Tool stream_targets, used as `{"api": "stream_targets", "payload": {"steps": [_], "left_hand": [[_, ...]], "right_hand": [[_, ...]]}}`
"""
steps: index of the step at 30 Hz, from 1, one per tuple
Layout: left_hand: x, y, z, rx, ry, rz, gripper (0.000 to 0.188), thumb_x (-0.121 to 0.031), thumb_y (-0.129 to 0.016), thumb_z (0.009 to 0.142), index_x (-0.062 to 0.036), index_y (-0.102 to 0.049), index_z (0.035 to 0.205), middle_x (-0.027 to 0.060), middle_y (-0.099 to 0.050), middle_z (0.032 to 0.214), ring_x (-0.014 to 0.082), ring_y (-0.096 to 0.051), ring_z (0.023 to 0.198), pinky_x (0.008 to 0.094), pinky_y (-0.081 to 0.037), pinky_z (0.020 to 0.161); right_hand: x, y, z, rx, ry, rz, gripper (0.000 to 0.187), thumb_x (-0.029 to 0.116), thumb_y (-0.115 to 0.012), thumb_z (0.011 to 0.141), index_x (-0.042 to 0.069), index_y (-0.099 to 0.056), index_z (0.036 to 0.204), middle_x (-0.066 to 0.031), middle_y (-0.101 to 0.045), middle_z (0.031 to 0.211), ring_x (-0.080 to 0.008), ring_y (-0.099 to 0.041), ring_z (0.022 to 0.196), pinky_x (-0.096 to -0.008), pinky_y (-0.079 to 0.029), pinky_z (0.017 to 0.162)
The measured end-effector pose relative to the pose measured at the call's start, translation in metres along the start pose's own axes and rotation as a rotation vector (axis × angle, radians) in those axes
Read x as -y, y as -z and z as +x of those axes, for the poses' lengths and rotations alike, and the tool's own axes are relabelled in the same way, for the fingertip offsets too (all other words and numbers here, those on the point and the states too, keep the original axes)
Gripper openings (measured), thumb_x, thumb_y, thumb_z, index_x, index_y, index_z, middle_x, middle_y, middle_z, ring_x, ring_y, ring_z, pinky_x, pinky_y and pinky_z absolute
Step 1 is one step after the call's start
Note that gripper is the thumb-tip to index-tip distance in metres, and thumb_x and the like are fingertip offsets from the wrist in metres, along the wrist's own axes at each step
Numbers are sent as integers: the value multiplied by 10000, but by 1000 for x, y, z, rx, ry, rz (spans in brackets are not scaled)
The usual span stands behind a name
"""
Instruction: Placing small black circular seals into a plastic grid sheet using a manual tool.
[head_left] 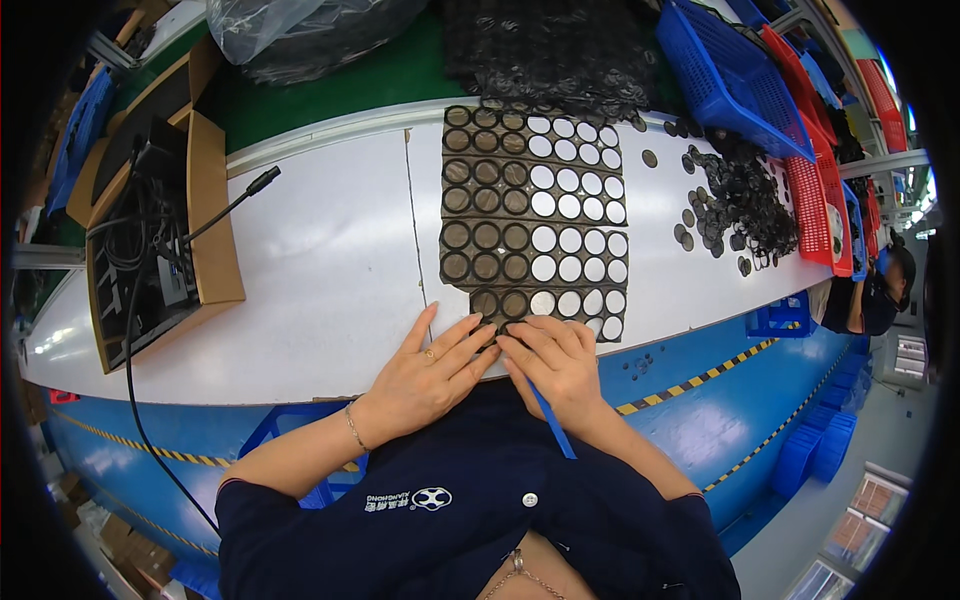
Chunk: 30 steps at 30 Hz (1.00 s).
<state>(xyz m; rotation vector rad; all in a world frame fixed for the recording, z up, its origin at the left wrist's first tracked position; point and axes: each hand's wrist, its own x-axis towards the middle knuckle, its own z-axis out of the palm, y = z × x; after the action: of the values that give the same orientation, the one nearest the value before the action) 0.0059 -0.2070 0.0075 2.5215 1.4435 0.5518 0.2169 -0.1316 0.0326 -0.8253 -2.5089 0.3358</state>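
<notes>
Four dark brown sheets (485, 204) lie in a stack of rows on the white table, each bearing black rings; the rings on the right side have white discs (567, 207) in them. My left hand (425, 378) lies with stretched fingers at the lower left corner of the nearest sheet, fingertips touching its edge. Close beside it, my right hand (560, 370) bends its fingers over the same edge. A thin blue stick (553, 420) juts from under the right hand toward my chest, held in that hand. What the fingertips press on is mostly hidden.
Loose black discs and rings (735, 200) are heaped at the right, beside a blue basket (735, 85) and a red basket (825, 200). An open cardboard box (215, 210) with black cables stands left. Black packed parts (545, 50) lie at the back. A person (870, 295) is far right.
</notes>
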Motion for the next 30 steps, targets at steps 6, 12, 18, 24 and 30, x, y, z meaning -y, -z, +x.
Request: {"api": "stream_targets", "payload": {"steps": [6,12,18,24,30], "left_hand": [[0,2,0,-7,10,12,578,-194,-745,806,-92,-577,1349,91,-515,1457,269,-442,1405,609,-280,1163],[-2,1,9,26,67,89,599,-149,-676,824,-91,-530,1402,121,-476,1490,282,-414,1427,638,-274,1148],[-3,-1,5,28,73,105,598,-137,-660,824,-91,-526,1405,118,-478,1489,276,-412,1429,634,-278,1146],[-3,-1,7,21,76,110,592,-135,-656,830,-93,-527,1406,113,-479,1486,271,-412,1427,629,-282,1147],[-3,-1,7,18,75,108,590,-139,-655,835,-95,-527,1409,110,-474,1488,267,-405,1432,626,-280,1149]], "right_hand": [[-112,42,16,-375,-316,-366,195,59,-670,919,28,-733,1102,-134,-695,1058,-324,-617,1049,-426,-465,919],[-30,0,15,-75,-512,538,154,122,-723,892,38,-752,1018,-113,-720,923,-247,-658,855,-375,-484,842],[-25,-14,13,-63,-351,456,132,135,-726,877,50,-746,976,-90,-726,881,-259,-656,855,-386,-462,819],[-26,-15,13,-41,-328,425,142,147,-730,875,60,-749,986,-87,-727,884,-255,-652,867,-386,-445,835],[-24,-12,15,-52,-326,405,135,125,-705,892,36,-751,981,-88,-727,853,-240,-661,837,-356,-451,836]]}}
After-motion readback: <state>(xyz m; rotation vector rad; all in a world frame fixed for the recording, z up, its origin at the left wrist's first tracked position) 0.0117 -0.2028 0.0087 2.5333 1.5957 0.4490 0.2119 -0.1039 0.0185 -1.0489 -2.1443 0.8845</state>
